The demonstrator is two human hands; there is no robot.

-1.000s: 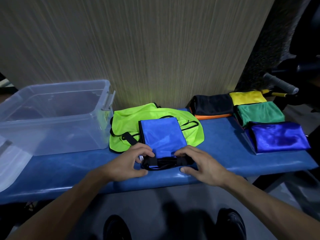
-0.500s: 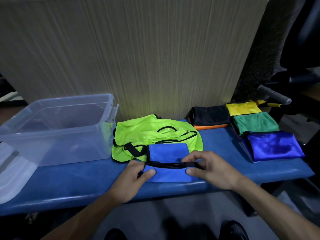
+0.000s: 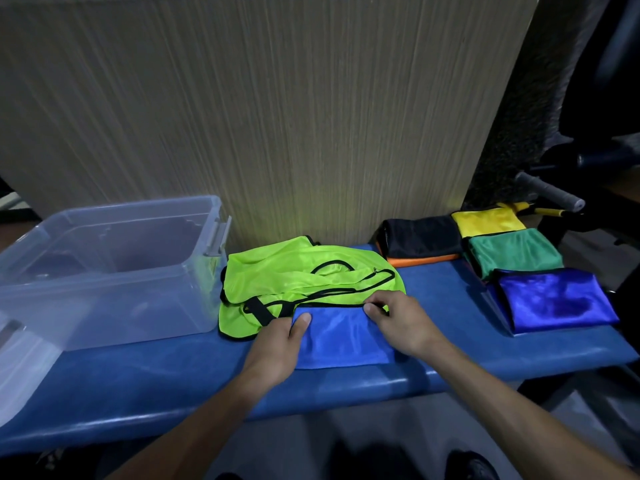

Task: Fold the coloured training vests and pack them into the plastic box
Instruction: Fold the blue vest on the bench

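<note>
Both hands down now, grip flat: our left hand [image 3: 277,348] presses the near-left corner of the folded blue vest [image 3: 341,337] with fingers straight, while our right hand [image 3: 398,322] pins its far-right edge, fingertips bent onto the black trim. That blue vest lies on the blue counter [image 3: 467,348], overlapping the crumpled neon-green vest [image 3: 294,271] behind it. Left of the blue vest we see the clear plastic box [image 3: 104,271]; to its right sit folded black [image 3: 420,237], yellow [image 3: 488,220], green [image 3: 512,254] and royal-blue [image 3: 554,299] vests.
</note>
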